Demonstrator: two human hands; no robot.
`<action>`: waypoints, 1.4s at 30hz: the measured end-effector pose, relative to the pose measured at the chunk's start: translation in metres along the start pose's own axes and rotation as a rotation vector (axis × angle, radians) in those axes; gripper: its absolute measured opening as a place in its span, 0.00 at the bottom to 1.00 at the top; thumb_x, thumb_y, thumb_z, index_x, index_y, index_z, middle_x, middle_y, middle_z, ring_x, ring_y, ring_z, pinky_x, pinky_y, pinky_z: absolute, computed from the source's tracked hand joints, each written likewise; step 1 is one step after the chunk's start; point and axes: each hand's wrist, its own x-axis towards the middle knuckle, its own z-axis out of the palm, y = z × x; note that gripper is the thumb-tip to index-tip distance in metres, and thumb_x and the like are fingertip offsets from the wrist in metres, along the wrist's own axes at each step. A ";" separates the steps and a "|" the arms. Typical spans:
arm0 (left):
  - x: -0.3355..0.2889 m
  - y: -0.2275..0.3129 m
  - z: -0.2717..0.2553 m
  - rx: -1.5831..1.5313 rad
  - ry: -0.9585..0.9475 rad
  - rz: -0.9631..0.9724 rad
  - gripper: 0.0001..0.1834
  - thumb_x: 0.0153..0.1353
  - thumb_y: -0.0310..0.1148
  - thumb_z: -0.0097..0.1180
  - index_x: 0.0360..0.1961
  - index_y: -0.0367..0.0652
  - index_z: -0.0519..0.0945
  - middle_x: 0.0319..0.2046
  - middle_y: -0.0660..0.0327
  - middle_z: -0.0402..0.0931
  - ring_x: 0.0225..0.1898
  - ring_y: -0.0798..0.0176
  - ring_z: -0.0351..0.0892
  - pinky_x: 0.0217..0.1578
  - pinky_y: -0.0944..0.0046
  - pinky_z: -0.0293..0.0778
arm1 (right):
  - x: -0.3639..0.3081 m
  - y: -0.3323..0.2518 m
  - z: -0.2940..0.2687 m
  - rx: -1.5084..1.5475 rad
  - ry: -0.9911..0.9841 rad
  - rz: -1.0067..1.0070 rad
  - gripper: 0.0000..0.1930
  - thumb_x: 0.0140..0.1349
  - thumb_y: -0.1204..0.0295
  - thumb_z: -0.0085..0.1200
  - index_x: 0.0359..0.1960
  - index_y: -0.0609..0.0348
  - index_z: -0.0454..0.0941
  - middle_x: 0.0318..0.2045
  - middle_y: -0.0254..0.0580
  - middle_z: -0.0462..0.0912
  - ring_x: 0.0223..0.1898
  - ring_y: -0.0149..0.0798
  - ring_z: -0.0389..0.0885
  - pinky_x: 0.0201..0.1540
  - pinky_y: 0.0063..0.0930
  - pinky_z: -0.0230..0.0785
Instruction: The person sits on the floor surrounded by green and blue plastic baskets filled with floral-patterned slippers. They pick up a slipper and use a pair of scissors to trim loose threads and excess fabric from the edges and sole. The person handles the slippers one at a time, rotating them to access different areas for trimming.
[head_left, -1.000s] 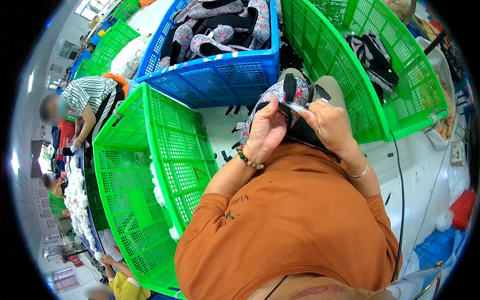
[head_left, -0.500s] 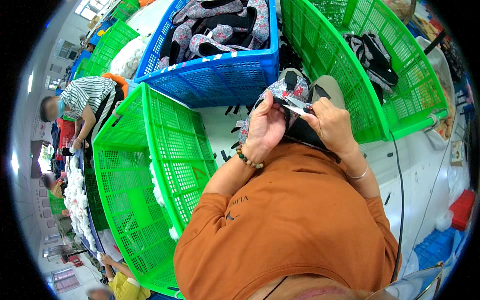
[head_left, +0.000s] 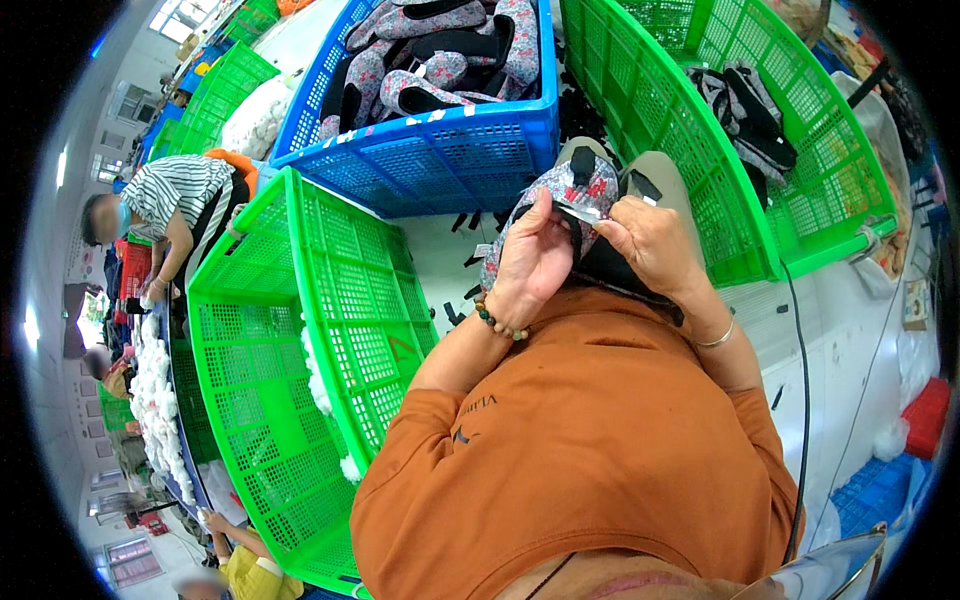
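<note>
A bright green, perforated plastic crate [head_left: 350,300] stands at the left; a second green plastic crate [head_left: 680,150], of the same kind, stands at the right and contains several black-and-floral padded pieces [head_left: 755,125]. Ahead, between the two, a blue, perforated plastic crate [head_left: 440,160] is heaped with similar floral pieces [head_left: 440,68]. A rust-orange, short-sleeved shirt [head_left: 590,440] covers the person's torso. In front of it, over the lap, lies a padded fabric piece [head_left: 600,182] in grey floral print with red flowers and black parts. The hands are near each other but apart: the left hand [head_left: 537,255] pinches the piece's black edge, while the right hand [head_left: 655,245] is closed around small silver metal snips [head_left: 585,214], their blades directed toward the left thumb. A multicoloured beaded bracelet [head_left: 500,318] encircles the left wrist; a thin silver-coloured bangle [head_left: 720,335], the right.
</note>
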 end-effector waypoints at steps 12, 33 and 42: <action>0.004 0.001 0.000 -0.021 -0.020 -0.001 0.24 0.68 0.45 0.45 0.57 0.37 0.69 0.56 0.53 0.71 0.59 0.54 0.67 0.64 0.50 0.57 | -0.004 0.005 -0.003 -0.048 0.167 0.161 0.19 0.66 0.58 0.47 0.22 0.59 0.68 0.21 0.49 0.71 0.23 0.54 0.72 0.24 0.43 0.62; 0.012 -0.007 -0.002 0.022 0.057 0.037 0.19 0.65 0.42 0.51 0.50 0.39 0.73 0.49 0.58 0.75 0.52 0.59 0.71 0.59 0.55 0.63 | 0.007 -0.002 -0.018 0.790 0.228 0.333 0.09 0.65 0.70 0.53 0.30 0.63 0.73 0.22 0.30 0.70 0.24 0.22 0.63 0.26 0.18 0.58; 0.010 -0.002 0.002 -0.048 0.077 0.026 0.13 0.65 0.39 0.54 0.43 0.42 0.76 0.39 0.62 0.77 0.44 0.64 0.73 0.53 0.60 0.68 | -0.017 -0.005 -0.013 -0.067 0.120 0.109 0.19 0.59 0.54 0.56 0.28 0.59 0.74 0.24 0.43 0.73 0.23 0.46 0.75 0.24 0.35 0.67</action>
